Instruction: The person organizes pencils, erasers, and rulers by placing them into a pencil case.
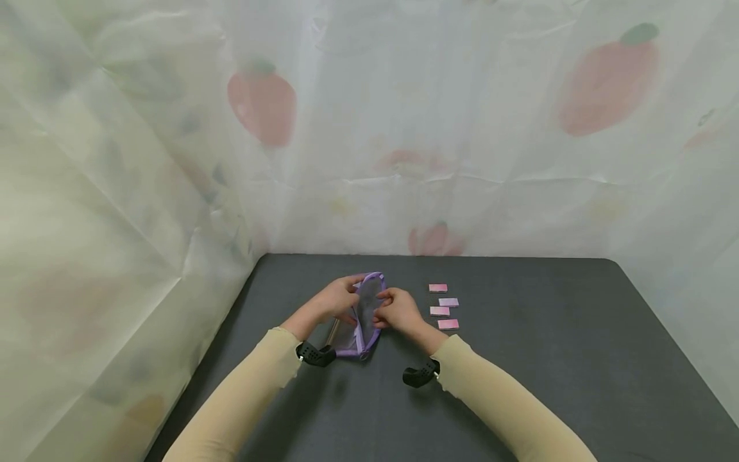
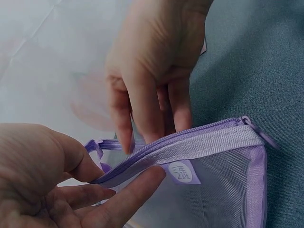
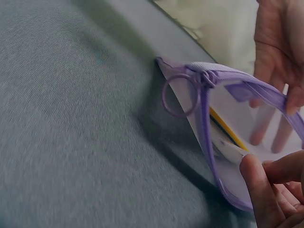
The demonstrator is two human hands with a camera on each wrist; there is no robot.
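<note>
A purple mesh zip pouch (image 1: pixel 364 324) stands on edge on the dark table (image 1: pixel 519 359), its zipped edge parted. My left hand (image 1: pixel 351 300) pinches the left lip of the opening between thumb and forefinger, near a round white label (image 2: pixel 184 172). My right hand (image 1: pixel 382 309) pinches the opposite lip, and its fingers reach down onto the zipper tape (image 2: pixel 213 137). The zipper's ring pull (image 3: pixel 179 95) hangs at the end of the pouch. Inside the pouch lie a yellow stick-like item (image 3: pixel 229 134) and something white.
Several small pink rectangular pieces (image 1: pixel 443 307) lie in a loose column just right of my right hand. A strawberry-print sheet (image 1: pixel 369 128) hangs behind and along both sides of the table. Black wrist camera mounts (image 1: pixel 316 353) sit on both forearms.
</note>
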